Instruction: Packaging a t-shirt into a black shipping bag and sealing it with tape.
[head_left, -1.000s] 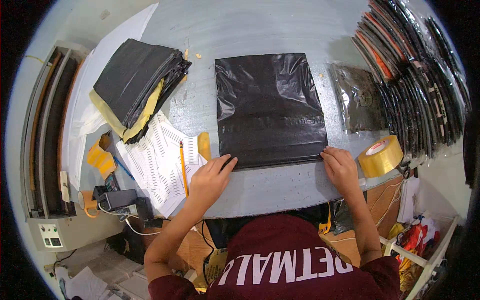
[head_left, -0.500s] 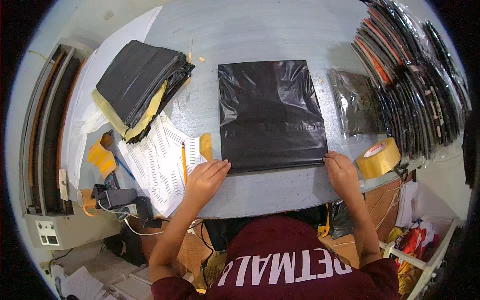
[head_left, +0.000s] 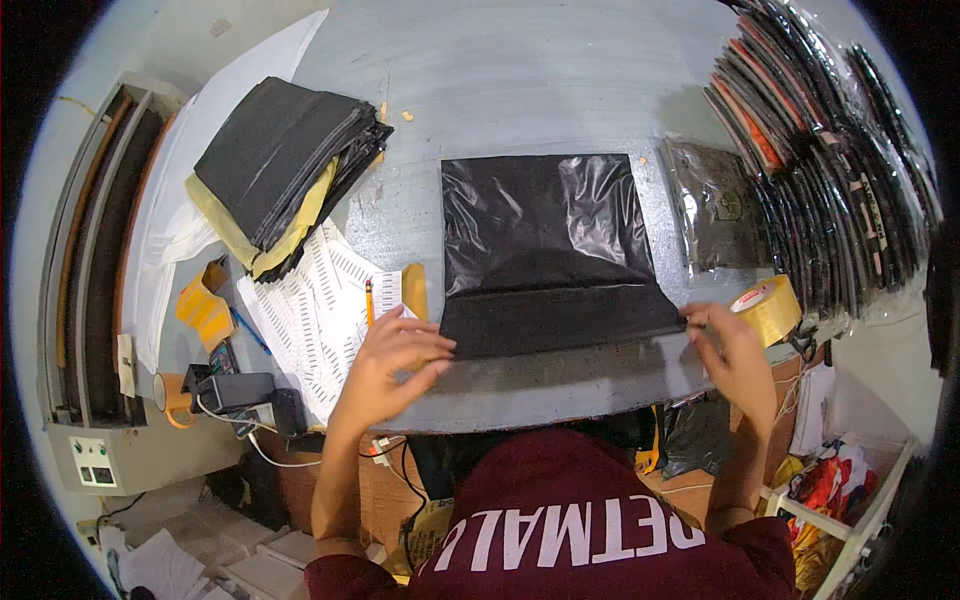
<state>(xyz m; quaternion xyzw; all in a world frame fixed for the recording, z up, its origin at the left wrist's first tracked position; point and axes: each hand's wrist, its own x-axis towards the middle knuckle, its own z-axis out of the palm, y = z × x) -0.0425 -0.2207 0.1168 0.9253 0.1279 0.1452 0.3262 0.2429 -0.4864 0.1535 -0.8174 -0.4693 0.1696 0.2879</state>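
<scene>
A flat black plastic bag lies on the grey table in front of me, glossy and wrinkled over its far part. A crease runs across it, and the strip nearest me looks smoother and duller. My left hand is at its near left corner, thumb and fingers spread apart, the fingertips at the edge. At the near right corner, the thumb and fingertips of my right hand close on the bag's edge. Just beyond that hand stands a roll of clear yellowish tape.
Folded black pieces are stacked at the left over yellow sheets. Printed papers lie nearer, under a pencil. A flat plastic packet lies right of the bag, by stacked plastic-wrapped packs. An orange mug stands far left.
The bag has come nearer to me, and its near right corner now reaches farther right. My right hand has moved right; the left hand's fingers have spread.
</scene>
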